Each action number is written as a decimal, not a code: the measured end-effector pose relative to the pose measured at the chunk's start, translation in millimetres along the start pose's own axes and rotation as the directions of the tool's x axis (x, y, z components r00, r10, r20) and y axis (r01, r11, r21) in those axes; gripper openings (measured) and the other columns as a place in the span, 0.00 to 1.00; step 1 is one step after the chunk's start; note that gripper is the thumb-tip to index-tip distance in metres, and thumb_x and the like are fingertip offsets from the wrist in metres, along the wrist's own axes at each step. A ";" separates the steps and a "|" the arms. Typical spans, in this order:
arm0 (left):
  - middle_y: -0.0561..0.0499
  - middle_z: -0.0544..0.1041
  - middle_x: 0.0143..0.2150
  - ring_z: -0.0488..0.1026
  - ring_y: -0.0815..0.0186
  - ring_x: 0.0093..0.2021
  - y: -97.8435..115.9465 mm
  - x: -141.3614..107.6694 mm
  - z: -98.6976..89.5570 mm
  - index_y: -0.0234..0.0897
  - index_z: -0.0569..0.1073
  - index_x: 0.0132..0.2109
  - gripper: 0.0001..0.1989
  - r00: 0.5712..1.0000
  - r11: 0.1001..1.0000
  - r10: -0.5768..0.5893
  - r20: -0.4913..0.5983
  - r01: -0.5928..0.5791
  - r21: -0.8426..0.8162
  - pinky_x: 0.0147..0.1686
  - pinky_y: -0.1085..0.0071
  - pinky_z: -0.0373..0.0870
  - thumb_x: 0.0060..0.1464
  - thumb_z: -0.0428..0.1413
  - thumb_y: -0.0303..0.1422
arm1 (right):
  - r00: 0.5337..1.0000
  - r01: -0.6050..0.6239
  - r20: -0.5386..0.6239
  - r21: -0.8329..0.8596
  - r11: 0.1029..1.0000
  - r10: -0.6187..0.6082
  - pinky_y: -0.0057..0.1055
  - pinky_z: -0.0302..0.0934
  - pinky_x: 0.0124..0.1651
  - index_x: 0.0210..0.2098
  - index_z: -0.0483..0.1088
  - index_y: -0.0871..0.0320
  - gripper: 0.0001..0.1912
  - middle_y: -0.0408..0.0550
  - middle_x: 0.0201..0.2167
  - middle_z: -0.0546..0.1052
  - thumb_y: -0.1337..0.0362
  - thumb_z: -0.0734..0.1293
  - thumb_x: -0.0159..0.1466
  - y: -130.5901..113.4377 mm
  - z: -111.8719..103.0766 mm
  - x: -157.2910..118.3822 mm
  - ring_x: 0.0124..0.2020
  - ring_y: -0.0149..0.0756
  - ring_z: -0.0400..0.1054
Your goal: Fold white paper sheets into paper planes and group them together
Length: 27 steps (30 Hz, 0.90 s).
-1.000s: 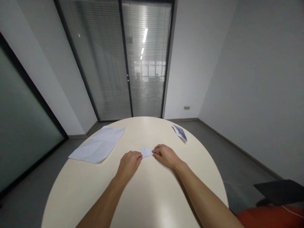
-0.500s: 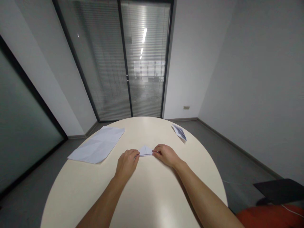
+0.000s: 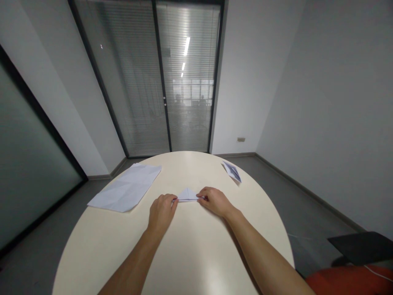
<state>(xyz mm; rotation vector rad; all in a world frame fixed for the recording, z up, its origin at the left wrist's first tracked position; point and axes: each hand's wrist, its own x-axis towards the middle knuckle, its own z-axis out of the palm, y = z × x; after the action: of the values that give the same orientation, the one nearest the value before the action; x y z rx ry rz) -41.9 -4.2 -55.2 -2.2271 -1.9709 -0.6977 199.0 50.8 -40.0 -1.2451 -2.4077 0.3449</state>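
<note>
A small folded paper (image 3: 187,194), white and triangular with its point facing away from me, lies on the round table (image 3: 181,254). A centre crease runs down it, and a folded strip crosses its near edge. My left hand (image 3: 162,209) pinches the left corner between thumb and fingers. At the right corner, my right hand (image 3: 214,200) is closed on the paper in a similar pinch. Both outer corners are hidden by my fingers.
Creased white paper sheets (image 3: 127,188) lie at the table's left side. A small printed card or folded paper (image 3: 232,171) rests near the far right edge. An orange seat (image 3: 350,280) and a black panel (image 3: 362,247) stand beyond the table at lower right.
My left hand has shifted slightly left along the folded paper, showing more of its near edge. My right hand stays nearly still at the right corner.
</note>
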 end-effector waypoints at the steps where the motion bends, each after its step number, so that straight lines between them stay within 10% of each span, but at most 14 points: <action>1: 0.49 0.82 0.44 0.76 0.59 0.44 -0.1 0.2 0.1 0.40 0.79 0.44 0.10 1.000 1.000 -0.005 0.001 0.005 -0.002 0.44 0.65 0.68 0.67 0.52 0.34 | 1.000 -0.007 0.000 -0.007 1.000 0.007 0.29 0.63 0.43 0.46 0.80 0.54 0.13 0.49 0.45 0.81 0.62 0.66 0.66 -0.2 -0.2 -0.2 0.42 0.38 0.74; 20: 0.50 0.83 0.35 0.78 0.59 0.37 -1.6 2.4 7.3 0.42 0.80 0.40 0.09 0.998 0.980 -0.056 -0.035 0.048 -0.192 0.40 0.65 0.68 0.64 0.54 0.35 | 0.961 -0.109 -0.226 0.213 0.971 0.158 0.33 0.65 0.44 0.44 0.78 0.54 0.10 0.47 0.40 0.83 0.62 0.66 0.67 4.5 3.2 5.1 0.39 0.38 0.75; 27: 0.52 0.84 0.38 0.79 0.60 0.44 3.5 2.0 9.2 0.41 0.75 0.49 0.10 0.995 0.930 0.094 -0.037 -0.101 -0.353 0.64 0.51 0.58 0.62 0.55 0.33 | 0.934 -0.031 -0.336 0.261 0.965 0.121 0.36 0.67 0.48 0.42 0.79 0.54 0.08 0.47 0.39 0.83 0.65 0.67 0.66 4.5 1.0 8.1 0.40 0.40 0.77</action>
<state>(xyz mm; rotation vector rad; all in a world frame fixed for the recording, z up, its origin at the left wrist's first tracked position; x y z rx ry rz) -35.9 0.4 -61.8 -2.4799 -1.8285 -1.1356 197.6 59.9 -40.7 -1.1741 -1.9510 0.4011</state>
